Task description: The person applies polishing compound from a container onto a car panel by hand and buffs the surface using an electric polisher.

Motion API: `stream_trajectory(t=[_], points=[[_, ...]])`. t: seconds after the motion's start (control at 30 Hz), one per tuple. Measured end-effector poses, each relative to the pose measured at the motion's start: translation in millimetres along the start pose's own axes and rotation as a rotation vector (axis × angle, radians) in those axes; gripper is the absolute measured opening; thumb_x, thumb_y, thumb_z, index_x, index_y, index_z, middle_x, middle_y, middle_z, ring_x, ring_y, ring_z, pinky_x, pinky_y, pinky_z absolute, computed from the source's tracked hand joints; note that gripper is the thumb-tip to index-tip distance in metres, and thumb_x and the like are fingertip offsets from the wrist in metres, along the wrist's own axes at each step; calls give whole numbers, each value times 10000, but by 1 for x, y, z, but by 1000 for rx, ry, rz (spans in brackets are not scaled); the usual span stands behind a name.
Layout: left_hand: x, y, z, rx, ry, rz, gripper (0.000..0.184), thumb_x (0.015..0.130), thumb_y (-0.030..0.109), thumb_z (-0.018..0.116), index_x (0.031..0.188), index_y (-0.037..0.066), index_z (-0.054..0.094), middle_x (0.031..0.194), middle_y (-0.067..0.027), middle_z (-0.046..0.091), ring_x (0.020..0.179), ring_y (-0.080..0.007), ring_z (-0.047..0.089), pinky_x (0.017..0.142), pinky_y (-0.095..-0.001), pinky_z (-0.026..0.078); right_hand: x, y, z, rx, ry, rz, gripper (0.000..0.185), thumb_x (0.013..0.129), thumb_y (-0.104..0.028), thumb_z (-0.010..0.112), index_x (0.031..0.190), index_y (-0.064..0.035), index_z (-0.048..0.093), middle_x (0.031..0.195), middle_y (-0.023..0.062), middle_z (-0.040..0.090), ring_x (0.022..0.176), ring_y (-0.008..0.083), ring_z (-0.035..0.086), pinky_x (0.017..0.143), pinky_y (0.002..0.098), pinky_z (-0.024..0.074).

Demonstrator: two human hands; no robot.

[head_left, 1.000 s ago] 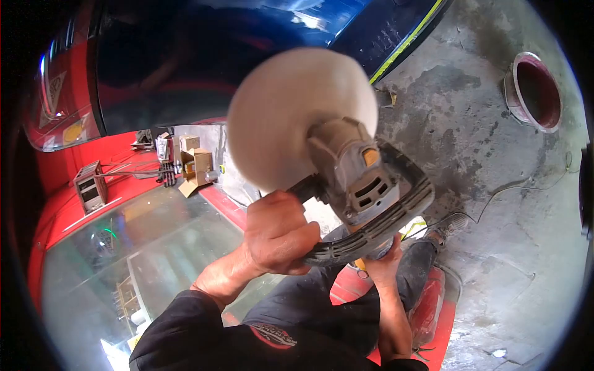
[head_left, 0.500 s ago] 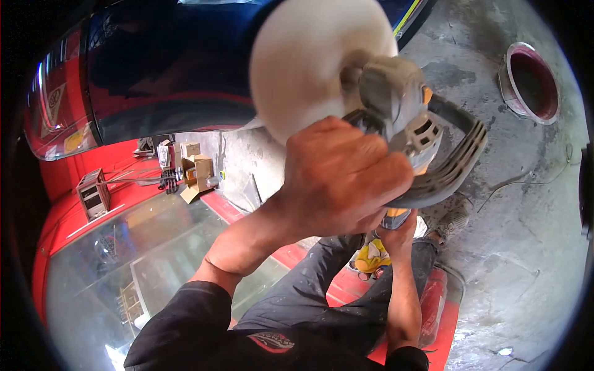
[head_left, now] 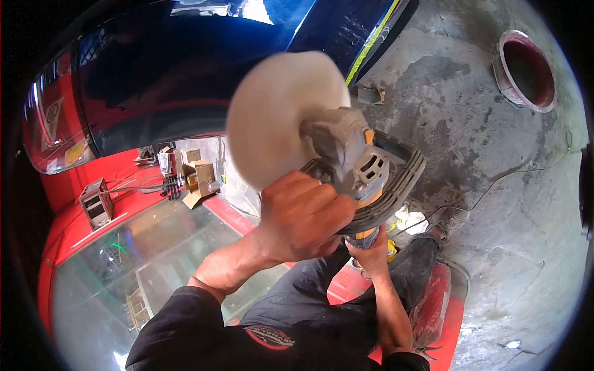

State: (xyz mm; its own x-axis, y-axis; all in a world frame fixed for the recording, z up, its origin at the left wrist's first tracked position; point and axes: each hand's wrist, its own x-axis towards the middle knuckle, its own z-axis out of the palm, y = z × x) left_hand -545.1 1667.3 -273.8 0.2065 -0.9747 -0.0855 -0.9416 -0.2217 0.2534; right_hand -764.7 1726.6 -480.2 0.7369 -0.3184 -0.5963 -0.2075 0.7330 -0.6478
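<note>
My left hand (head_left: 303, 213) is wrapped round the looped front handle of a polisher (head_left: 352, 157). Lower down, my right hand (head_left: 371, 255) grips the rear end of its body. A large whitish round buffing pad (head_left: 266, 123) is fixed to the polisher's head, and its surface is blurred. Behind the pad is the glossy dark blue car panel (head_left: 167, 80); whether pad and panel touch I cannot tell. Part of the looped handle is hidden by my left fingers.
A red and clear tail light (head_left: 59, 117) is at the left. An open cardboard box (head_left: 199, 180) stands by a glass-topped surface (head_left: 185, 260). On the concrete floor are a reddish wheel-shaped rim (head_left: 526, 71), a thin cable (head_left: 495, 182) and a white cloth (head_left: 409, 219).
Both hands and the polisher have shifted left and down in the view, showing more of the blue car panel above the pad. Both grips stay the same.
</note>
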Motion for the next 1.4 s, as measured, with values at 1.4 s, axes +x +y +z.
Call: stream_trajectory(t=[1.4], points=[[-18, -8, 30, -26, -15, -144, 235, 530, 125, 679, 708, 128, 526, 618, -22, 470, 553, -231, 557, 553, -370, 440, -25, 12, 11, -154, -21, 94, 765, 639, -33, 862, 1297, -33, 471, 1138, 111, 656, 1051, 218, 644, 949, 372, 512]])
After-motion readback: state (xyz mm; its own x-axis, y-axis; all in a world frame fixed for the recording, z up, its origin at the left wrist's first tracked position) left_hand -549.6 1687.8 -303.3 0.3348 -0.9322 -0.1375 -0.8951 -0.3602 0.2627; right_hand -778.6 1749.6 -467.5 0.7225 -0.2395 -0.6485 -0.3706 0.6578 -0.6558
